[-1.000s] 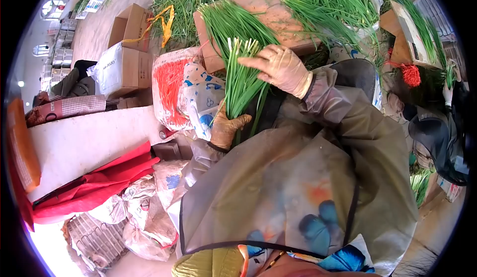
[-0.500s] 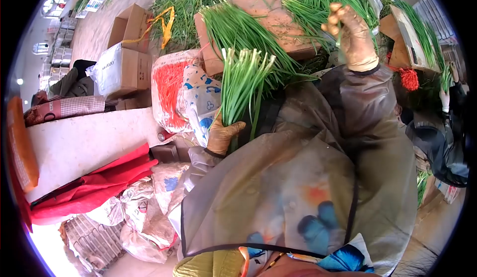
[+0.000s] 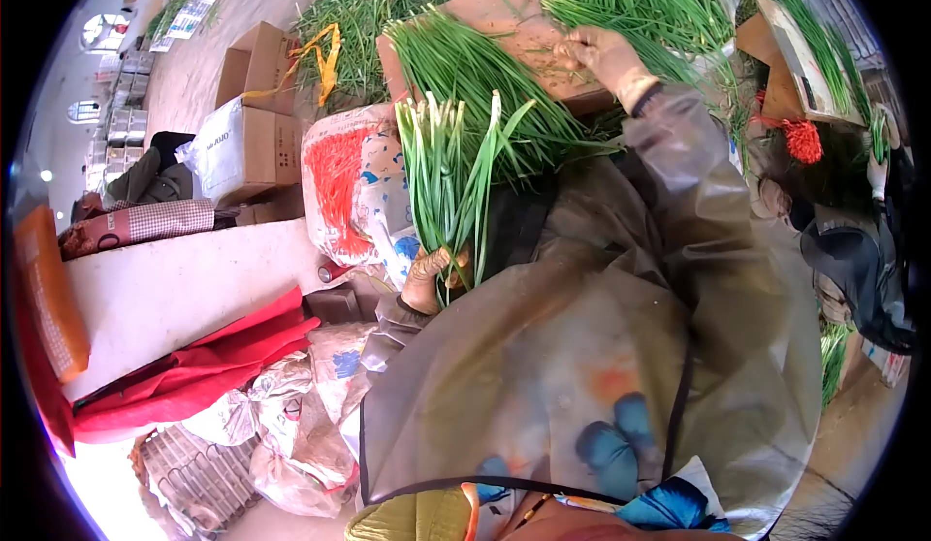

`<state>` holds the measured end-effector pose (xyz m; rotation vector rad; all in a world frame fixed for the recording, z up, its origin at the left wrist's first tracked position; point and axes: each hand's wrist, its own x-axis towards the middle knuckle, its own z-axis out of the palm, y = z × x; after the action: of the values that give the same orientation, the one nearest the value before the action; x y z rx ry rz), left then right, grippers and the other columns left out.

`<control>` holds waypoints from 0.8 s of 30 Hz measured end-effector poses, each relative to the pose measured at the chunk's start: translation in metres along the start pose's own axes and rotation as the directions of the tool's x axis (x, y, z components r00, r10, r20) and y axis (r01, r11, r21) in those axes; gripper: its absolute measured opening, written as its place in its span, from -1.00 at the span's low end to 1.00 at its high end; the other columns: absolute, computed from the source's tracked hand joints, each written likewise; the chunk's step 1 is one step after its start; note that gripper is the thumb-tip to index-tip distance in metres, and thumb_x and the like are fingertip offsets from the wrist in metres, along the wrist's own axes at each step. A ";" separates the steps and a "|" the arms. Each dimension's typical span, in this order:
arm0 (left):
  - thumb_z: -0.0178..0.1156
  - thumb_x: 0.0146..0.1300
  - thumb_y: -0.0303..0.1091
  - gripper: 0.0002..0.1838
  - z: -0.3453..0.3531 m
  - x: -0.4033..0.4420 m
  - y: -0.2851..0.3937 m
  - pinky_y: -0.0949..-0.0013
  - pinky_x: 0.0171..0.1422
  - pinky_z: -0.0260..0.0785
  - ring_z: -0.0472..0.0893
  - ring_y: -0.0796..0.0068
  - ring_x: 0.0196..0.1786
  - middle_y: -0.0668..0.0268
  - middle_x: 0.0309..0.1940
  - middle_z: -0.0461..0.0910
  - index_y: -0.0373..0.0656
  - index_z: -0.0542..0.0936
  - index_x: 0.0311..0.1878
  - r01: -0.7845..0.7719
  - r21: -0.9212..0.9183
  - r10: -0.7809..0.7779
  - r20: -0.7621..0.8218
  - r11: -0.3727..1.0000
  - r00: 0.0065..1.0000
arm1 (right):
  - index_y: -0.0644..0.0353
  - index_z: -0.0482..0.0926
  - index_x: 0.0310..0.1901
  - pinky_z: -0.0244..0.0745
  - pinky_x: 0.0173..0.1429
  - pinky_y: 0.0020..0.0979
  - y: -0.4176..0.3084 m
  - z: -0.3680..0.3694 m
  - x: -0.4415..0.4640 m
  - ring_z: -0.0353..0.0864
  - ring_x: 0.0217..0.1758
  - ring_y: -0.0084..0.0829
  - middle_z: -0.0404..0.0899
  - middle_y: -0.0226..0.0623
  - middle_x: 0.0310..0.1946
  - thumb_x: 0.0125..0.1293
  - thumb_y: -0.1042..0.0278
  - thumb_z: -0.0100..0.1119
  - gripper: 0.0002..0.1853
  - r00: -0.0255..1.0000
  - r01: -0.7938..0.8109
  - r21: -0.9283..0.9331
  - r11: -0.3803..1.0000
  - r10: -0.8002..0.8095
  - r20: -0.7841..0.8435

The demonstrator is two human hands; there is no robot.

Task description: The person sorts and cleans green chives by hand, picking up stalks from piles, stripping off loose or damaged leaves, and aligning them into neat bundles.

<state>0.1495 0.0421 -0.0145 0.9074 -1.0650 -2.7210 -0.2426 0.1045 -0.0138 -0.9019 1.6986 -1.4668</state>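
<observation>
A bunch of green stalks (image 3: 441, 168) with pale cut ends pointing up stands in my gloved left hand (image 3: 432, 274), whose fingers wrap round its lower part. My gloved right hand (image 3: 606, 56) is raised over the cardboard board (image 3: 504, 13), its fingers bent together; whether anything small is between them cannot be made out. Just behind the held bunch, a larger pile of green stalks (image 3: 485, 85) lies on the board. Another heap of stalks (image 3: 650, 8) lies beyond my right hand.
A sack with red strands (image 3: 339, 182) stands left of the bunch. Farther left are an open cardboard box (image 3: 267, 148), a white tabletop (image 3: 194, 279) and red cloth (image 3: 213, 357). At the far right, a co-worker's gloved hand (image 3: 878, 175) holds green stalks.
My right hand moved away from the bunch to the right, then back left over the board. The stalks in my left hand have shifted left and spread apart.
</observation>
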 end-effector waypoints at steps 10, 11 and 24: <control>0.34 0.00 -0.15 -0.62 -0.012 0.009 -0.003 0.56 -0.56 0.20 0.39 0.58 -0.62 0.32 -0.48 0.50 -0.18 0.48 -0.22 -0.056 0.026 0.057 -0.045 0.998 0.997 | 0.28 0.57 -0.32 0.37 -0.50 -0.56 -0.042 0.059 -0.058 0.49 -0.62 -0.54 0.51 -0.38 -0.65 0.29 0.12 0.06 -0.66 0.834 -0.196 0.093 0.976 0.116 0.540; 0.34 0.00 -0.15 -0.62 -0.012 0.007 -0.002 0.56 -0.56 0.20 0.39 0.58 -0.62 0.32 -0.48 0.50 -0.18 0.48 -0.22 -0.057 0.028 0.058 -0.050 0.998 0.997 | 0.26 0.57 -0.32 0.33 -0.55 -0.57 -0.057 0.050 -0.062 0.41 -0.67 -0.58 0.45 -0.41 -0.68 0.29 0.16 0.06 -0.71 0.865 -0.339 0.404 0.850 0.113 0.489; 0.02 0.13 0.31 -0.36 0.028 0.007 -0.006 0.56 -0.55 0.04 0.30 0.61 -0.61 0.41 -0.61 0.41 -0.19 0.51 -0.22 -0.066 -0.005 0.066 0.033 0.998 0.997 | 0.22 0.36 -0.16 0.43 -0.22 -0.56 -0.032 0.111 -0.063 0.46 -0.37 -0.59 0.46 -0.42 -0.34 0.32 0.30 0.06 -0.80 0.971 0.239 -0.096 0.966 -0.234 0.057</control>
<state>0.1294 0.0609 -0.0051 0.8139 -1.0755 -2.6921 -0.1128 0.0998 0.0102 -1.2201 1.6903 -1.5096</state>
